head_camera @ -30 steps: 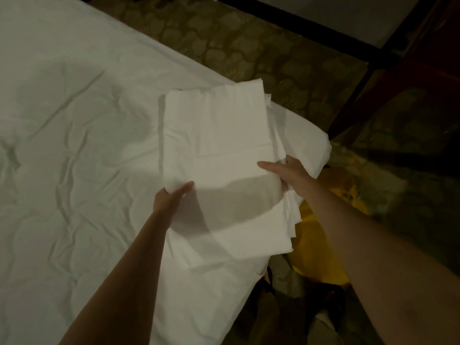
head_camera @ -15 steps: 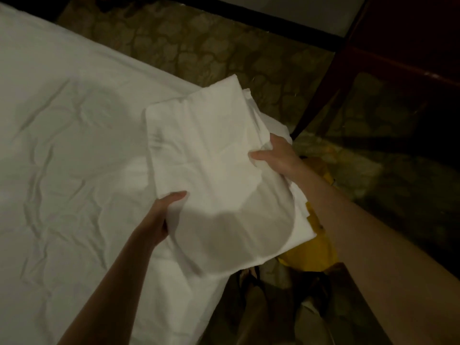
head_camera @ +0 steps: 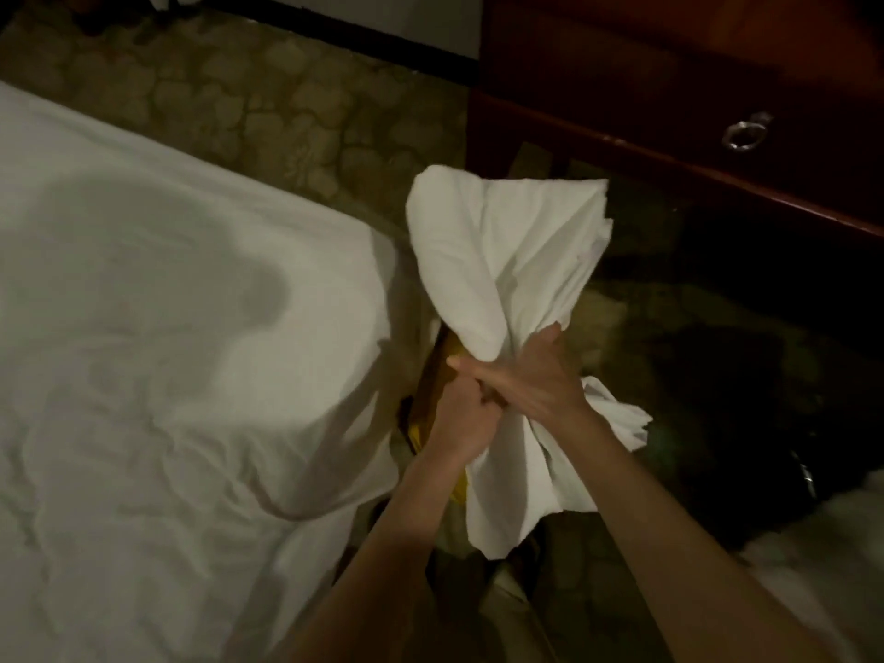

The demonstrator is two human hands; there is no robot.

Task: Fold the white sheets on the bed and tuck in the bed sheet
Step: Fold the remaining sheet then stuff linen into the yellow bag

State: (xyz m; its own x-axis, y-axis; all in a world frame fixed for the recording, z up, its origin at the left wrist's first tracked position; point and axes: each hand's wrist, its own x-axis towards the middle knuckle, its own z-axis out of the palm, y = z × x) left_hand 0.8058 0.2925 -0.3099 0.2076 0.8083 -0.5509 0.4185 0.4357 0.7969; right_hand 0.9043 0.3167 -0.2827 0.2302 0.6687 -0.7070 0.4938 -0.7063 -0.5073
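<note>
Head view: a bed (head_camera: 143, 351) under a wrinkled white bed sheet (head_camera: 119, 447). Just off the bed's corner, over patterned floor (head_camera: 287, 102), a bundled white sheet (head_camera: 507, 260) is held up. Right hand (head_camera: 531, 380) and left hand (head_camera: 459, 418) grip its middle, fingers curled around it, touching each other.

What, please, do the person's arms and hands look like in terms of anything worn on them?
Both forearms are bare as far as the frame shows: no sleeves, gloves or watch visible. The left hand and right hand show no rings, though the dim light hides fine detail.
</note>
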